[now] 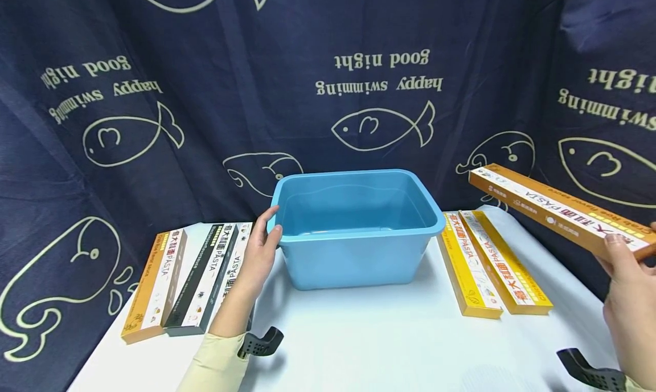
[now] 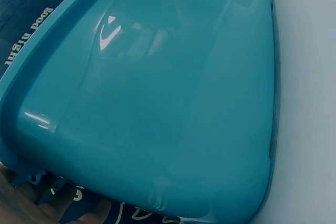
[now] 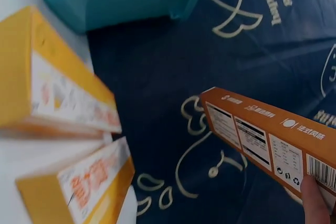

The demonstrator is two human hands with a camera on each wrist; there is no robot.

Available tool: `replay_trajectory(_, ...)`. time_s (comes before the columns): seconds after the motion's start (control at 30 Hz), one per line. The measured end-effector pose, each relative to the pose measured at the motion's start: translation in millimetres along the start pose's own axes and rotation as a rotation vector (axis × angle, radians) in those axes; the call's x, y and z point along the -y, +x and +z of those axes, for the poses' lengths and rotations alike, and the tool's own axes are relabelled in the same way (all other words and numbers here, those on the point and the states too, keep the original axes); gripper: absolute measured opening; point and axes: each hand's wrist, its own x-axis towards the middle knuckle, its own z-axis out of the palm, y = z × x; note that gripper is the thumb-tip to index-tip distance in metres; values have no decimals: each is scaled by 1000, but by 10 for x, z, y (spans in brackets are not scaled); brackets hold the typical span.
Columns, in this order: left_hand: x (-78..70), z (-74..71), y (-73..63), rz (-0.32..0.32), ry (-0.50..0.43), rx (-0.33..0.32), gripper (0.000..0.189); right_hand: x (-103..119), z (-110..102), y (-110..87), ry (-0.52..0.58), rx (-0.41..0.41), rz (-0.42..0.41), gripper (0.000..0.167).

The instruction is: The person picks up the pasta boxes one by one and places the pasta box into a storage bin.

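left hand [image 1: 260, 249]: relaxed fingers against the tub [image 1: 353, 266], prob steadying it | right hand [image 1: 630, 301]: pinching orange box [image 1: 558, 211] by one end, so it's clear of yellow boxes [image 1: 468, 266] left of that hand

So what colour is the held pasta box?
The pasta box is mostly orange with a white band, clearest in the head view.

Left forearm [image 1: 233, 315] extends forward to the left of the tub [image 1: 353, 264]; left hand [image 1: 259, 256] touches the tub's left rim, thumb and forefinger spread apart. Right hand [image 1: 626, 284] is raised, well apart to the tub's right, thumb and fingers gripping.
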Motion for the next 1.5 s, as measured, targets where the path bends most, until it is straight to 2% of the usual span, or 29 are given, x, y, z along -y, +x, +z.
replay_trajectory(0.2,11,6,-4,15,-1,-1,48,95,187,-49,167,120,-77,56)
replay_trajectory(0.57,11,9,-8,21,23,-3,47,128,482,-225,275,244,-149,52)
replay_trajectory(0.8,-4,8,-2,10,37,-6,47,94,638,-285,351,340,-130,51)
replay_trajectory(0.93,7,9,4,7,38,-9,47,83,719,-342,385,395,-91,50)
replay_trajectory(1.27,19,11,2,19,41,-21,47,32,912,-460,330,560,-84,51)
replay_trajectory(1.5,40,10,2,32,29,-19,47,-9,1030,-503,262,638,-53,50)
